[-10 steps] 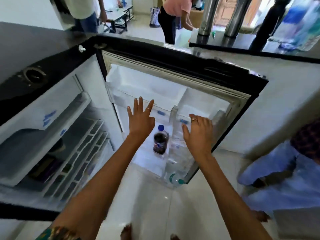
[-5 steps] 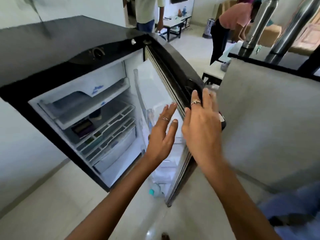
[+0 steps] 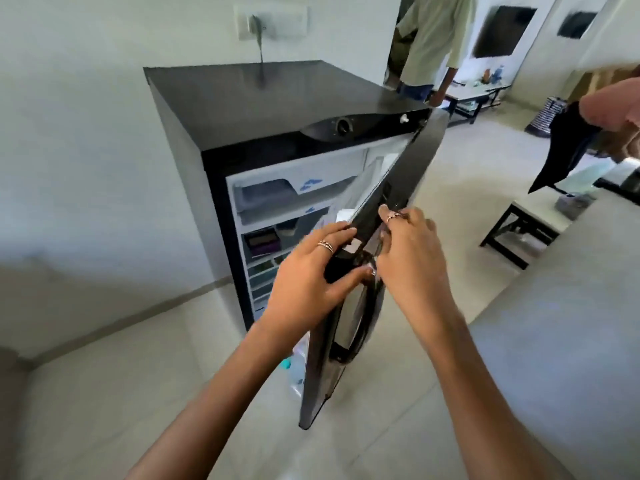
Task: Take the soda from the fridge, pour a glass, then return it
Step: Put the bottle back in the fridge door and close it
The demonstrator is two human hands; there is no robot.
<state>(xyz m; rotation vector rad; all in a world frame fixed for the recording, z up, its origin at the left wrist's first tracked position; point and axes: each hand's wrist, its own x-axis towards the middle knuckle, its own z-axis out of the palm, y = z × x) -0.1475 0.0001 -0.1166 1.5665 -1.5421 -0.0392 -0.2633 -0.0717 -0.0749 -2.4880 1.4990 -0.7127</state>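
A small black fridge [image 3: 277, 98] stands against the wall, its door [image 3: 398, 174] swung most of the way round and seen edge-on. The soda bottle is hidden behind the door. Only a teal-capped bottle [image 3: 286, 363] shows low in the door gap. My left hand [image 3: 304, 282] clamps the door's edge at the top of the curved handle [image 3: 356, 334], fingers inside and thumb outside. My right hand [image 3: 412, 265] lies against the door's outer face, its fingers spread toward the edge.
Shelves with a tray and dark boxes [image 3: 263, 242] show inside the fridge. A low black-legged table [image 3: 526, 233] and a grey counter [image 3: 571, 306] are to the right. One person [image 3: 433, 39] stands behind the fridge and another [image 3: 609, 109] bends at far right.
The door has swung from wide open to nearly edge-on, hiding the soda bottle in its rack. Both hands moved from hovering inside onto the door; the left hand now grips its edge.
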